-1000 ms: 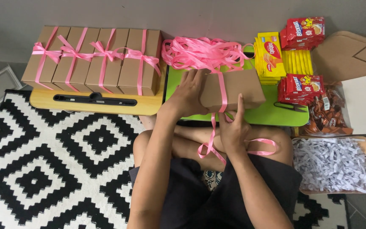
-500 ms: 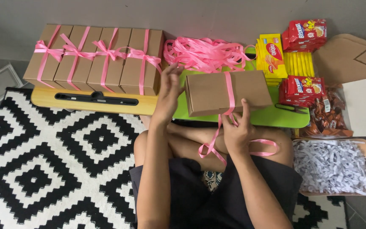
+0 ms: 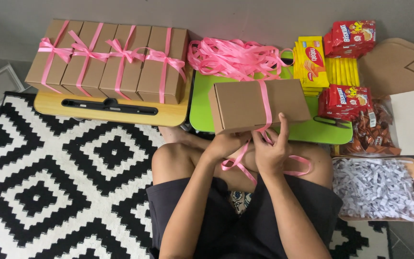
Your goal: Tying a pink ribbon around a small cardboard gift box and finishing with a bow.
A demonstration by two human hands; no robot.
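Ribbon (image 3: 266,103) laid over box (image 3: 257,104), unknotted; left hand (image 3: 226,143) grips box edge, right hand (image 3: 271,152) pinches ribbon w/ four tied boxes (image 3: 111,60) far left.

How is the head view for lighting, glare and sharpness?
Head view: soft, even light, with only faint shadows under the cardboard box; no glare, though the pink ribbon has a mild sheen; both hands, left hand and right hand, are sharp.

Left hand (image 3: 224,144) fingers hidden under box (image 3: 257,105).
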